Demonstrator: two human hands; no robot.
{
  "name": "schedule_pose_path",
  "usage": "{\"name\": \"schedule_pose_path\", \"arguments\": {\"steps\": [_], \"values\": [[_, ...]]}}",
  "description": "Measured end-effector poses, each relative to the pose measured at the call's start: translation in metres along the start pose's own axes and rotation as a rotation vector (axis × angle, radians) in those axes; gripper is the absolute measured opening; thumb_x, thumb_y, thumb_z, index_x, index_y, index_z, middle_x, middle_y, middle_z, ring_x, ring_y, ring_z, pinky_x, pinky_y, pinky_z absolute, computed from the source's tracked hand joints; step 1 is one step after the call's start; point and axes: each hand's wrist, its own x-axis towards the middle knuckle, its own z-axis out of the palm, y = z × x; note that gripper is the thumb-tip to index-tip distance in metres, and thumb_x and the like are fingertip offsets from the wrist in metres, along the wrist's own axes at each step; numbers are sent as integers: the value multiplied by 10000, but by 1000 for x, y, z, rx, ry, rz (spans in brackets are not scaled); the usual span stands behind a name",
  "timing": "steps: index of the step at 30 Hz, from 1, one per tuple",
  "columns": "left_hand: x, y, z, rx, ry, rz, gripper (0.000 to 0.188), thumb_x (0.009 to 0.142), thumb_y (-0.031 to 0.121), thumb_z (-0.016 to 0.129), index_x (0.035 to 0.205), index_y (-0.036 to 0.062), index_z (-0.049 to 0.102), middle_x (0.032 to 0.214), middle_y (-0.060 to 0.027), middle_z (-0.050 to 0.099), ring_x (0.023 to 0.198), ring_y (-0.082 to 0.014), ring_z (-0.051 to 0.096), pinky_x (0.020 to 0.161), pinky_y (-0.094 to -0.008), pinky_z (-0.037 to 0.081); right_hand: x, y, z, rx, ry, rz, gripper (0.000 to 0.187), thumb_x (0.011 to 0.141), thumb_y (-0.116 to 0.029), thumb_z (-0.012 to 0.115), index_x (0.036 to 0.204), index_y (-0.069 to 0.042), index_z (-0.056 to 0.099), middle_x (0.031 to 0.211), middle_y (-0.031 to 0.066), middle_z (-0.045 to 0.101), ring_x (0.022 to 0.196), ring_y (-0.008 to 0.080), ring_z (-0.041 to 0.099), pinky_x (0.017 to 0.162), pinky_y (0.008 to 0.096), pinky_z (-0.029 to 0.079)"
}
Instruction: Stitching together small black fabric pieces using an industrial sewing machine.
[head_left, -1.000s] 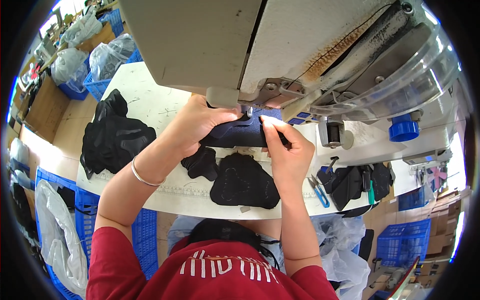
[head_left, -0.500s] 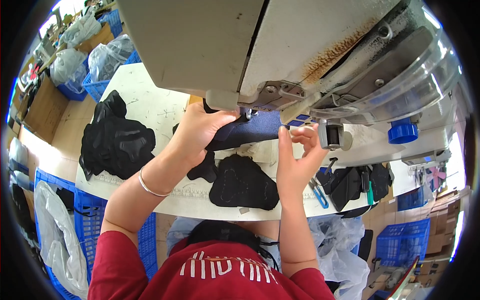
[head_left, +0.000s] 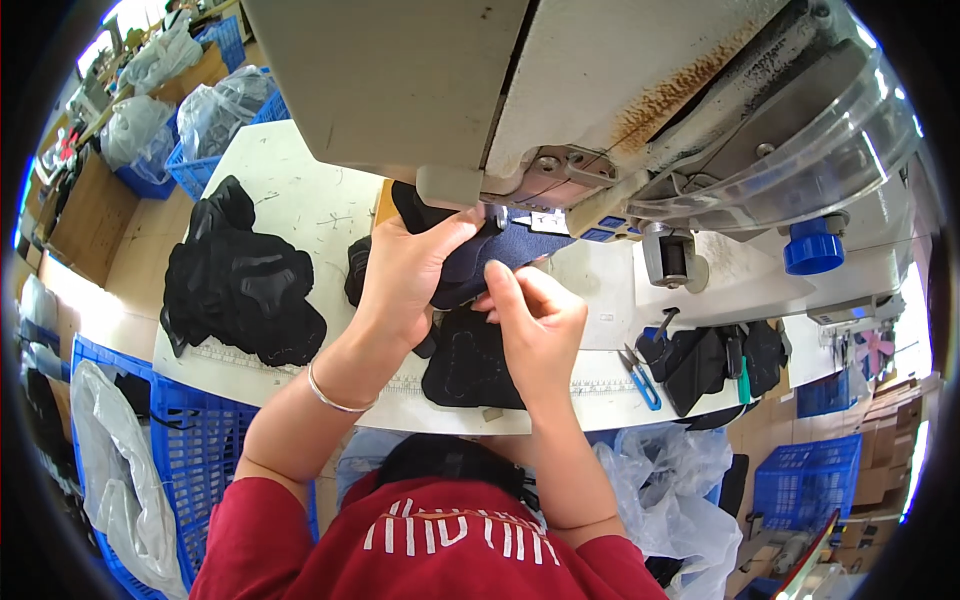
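Note:
Under the head of a sewing machine (head_left: 400, 90), by the presser foot (head_left: 496, 216), lies a dark blue fabric piece (head_left: 475, 265) with black parts. On its left side my left hand (head_left: 408, 265) grips it, thumb stretched toward the presser foot. My right hand (head_left: 545, 322) is closed on the near right edge of the same piece, thumb against bent fingers. Just below the hands, a black padded piece (head_left: 465, 368) with pale stitch lines rests flat on the table, partly covered by my right hand. The needle itself is hidden.
A heap of black padded pieces (head_left: 245, 280) lies on the left of the white table (head_left: 300, 170). Blue-handled snips (head_left: 642, 385) and more black pieces (head_left: 700, 365) are at the right. Blue crates (head_left: 200, 440) and plastic bags (head_left: 670, 490) stand below the table edge.
My right hand has moved left and closed on the near edge of the fabric, from an open pose beside it. The left hand has shifted slightly, still on the fabric.

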Motion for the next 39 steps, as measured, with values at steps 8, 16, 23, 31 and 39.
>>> {"name": "schedule_pose_path", "arguments": {"steps": [8,16,23,31,39], "values": [[-5,-2,4,-116,36,-42,169,826,59,664,979,-10,673,901,-41,664,729,-95,618,626,-246,506,4,3,3,164,-11,70,305,891,-115,639,627,5,545,556,-42,490,520,11,401,463,209,308],[-7,-5,4,-114,66,-68,216,818,73,661,1011,-26,672,864,-30,656,709,-83,610,583,-231,496,5,1,2,171,6,53,286,885,-100,640,641,7,537,569,-39,505,533,5,433,474,200,331],[-13,-13,4,-187,99,-71,200,818,88,679,982,-26,683,839,-36,667,672,-86,615,579,-226,491,-8,5,0,178,11,85,242,895,-125,646,702,3,577,608,-53,507,558,5,424,490,190,361],[-19,-24,10,-209,160,-35,247,834,120,681,1043,-10,657,947,-68,685,814,-136,670,725,-272,543,-2,3,-11,98,-39,79,215,899,-125,636,735,12,609,631,-47,537,569,7,450,505,190,394],[-31,-30,29,-310,260,42,168,809,102,717,929,-9,682,868,-36,672,735,-93,624,685,-247,502,9,-3,-28,79,-55,81,235,919,-159,608,773,21,645,649,-31,567,571,29,489,514,203,410]]}}
